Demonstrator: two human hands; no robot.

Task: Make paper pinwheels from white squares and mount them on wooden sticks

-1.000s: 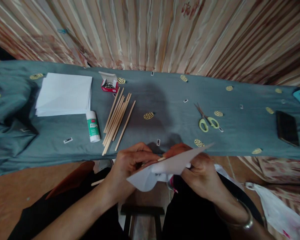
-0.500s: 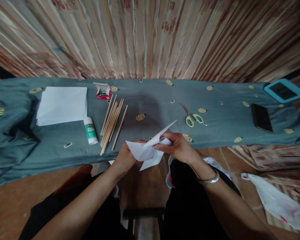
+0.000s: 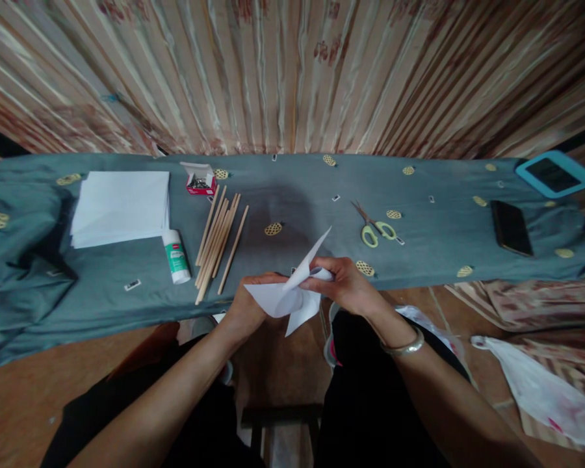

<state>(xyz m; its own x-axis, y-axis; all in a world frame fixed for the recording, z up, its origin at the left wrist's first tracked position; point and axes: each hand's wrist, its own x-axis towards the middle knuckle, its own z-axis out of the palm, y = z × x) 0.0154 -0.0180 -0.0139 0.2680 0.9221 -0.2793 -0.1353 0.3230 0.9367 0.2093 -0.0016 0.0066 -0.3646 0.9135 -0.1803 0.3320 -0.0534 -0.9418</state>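
Note:
Both hands hold one white sheet of paper (image 3: 286,298) just in front of the near edge of the cloth-covered table (image 3: 297,260). My left hand (image 3: 249,301) grips the paper's left side from below, its fingers closed. My right hand (image 3: 347,285) pinches the sheet at its upper right, where one corner sticks up. The paper is curled and folded over itself. A bangle sits on my right wrist. No stick shows in either hand.
On the grey-green cloth lie a stack of white paper (image 3: 121,207), a glue stick (image 3: 176,255), several wooden sticks (image 3: 220,239), a small red box of clips (image 3: 199,181), scissors (image 3: 374,227), a dark phone (image 3: 511,227) and a blue-cased tablet (image 3: 554,174). A white plastic bag (image 3: 541,390) lies on the floor at right.
The hands and the paper have moved up toward the table edge. The paper was turned and folded more tightly; its raised corner now points up. The stick end seen earlier no longer shows.

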